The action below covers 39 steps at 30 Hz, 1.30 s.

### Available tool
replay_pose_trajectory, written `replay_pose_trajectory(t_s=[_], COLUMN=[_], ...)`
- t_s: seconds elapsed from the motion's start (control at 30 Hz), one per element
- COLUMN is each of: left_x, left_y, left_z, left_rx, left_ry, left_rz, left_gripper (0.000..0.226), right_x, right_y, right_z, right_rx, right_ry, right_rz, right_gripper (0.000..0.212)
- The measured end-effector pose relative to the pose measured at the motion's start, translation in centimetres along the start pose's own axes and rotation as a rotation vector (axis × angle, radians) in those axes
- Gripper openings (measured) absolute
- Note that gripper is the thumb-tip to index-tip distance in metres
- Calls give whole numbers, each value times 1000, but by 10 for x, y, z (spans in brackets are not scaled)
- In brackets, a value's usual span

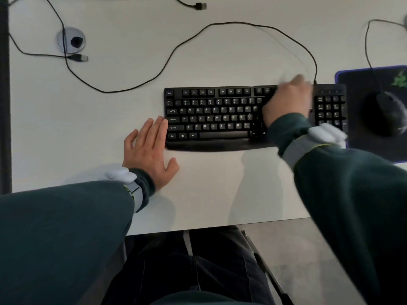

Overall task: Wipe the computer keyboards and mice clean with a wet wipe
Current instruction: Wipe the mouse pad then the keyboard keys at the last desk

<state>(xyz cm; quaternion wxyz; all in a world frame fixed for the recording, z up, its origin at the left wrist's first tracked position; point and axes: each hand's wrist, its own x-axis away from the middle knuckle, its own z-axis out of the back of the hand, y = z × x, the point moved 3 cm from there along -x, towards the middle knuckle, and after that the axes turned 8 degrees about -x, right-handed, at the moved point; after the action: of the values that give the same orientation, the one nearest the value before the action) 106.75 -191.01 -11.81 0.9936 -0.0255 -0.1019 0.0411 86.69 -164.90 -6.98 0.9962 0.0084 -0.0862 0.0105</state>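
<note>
One keyboard (211, 115) lay mid-desk (110, 128). The left hand (147, 150) lay flat, fingers straight, against its 8 o'clock corner, judged to steady it. The right hand (288, 102), blurred, was over the keys toward 2 o'clock; its grip and any wipe could not be told. One mouse (392, 111) sat on one mouse pad (361, 84) at 3 o'clock. Two loose USB plugs (80, 58) lay toward 11 o'clock.

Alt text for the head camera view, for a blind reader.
A motion-blurred right hand is over a keyboard on a white desk; the left hand lies flat beside its left end. A mouse rests on a mat, right.
</note>
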Motion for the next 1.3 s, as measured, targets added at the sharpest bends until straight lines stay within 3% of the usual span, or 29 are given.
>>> replay_pose_trajectory(t_s=[0.13,0.2,0.3,0.5,0.6,0.77,0.93,1.03,1.13,1.3], left_x=[0,-1,-2,-1,-1,-1,-1,-2,0,0], left_y=[-1,-2,-1,-3,-3,-3,-3,-2,-3,-2], left_z=[-1,-1,-1,0,1,-1,-1,-1,-1,1], left_rx=[-10,-17,7,11,2,6,-2,-1,19,25], left_ry=[-1,-2,19,0,-13,-12,-19,-19,-20,-28], left_rz=[2,4,-5,-5,-5,-4,-5,1,4,-2], left_gripper=[92,91,90,96,97,95,96,95,94,94], right_x=[50,65,63,34,34,59,40,56,62,37], right_y=[-123,-172,-191,-125,-133,-178,-169,-185,-169,-83], right_z=[-8,-8,-9,-4,-6,-10,-10,-16,-22,-14], right_rx=[-360,-424,-392,-276,-308,-265,-249,-362,-381,-257], right_ry=[-70,-133,-157,-7,48,57,94,132,96,133], right_rz=[339,520,622,461,409,709,524,693,772,492], right_gripper=[30,27,28,37,36,33,33,28,45,40])
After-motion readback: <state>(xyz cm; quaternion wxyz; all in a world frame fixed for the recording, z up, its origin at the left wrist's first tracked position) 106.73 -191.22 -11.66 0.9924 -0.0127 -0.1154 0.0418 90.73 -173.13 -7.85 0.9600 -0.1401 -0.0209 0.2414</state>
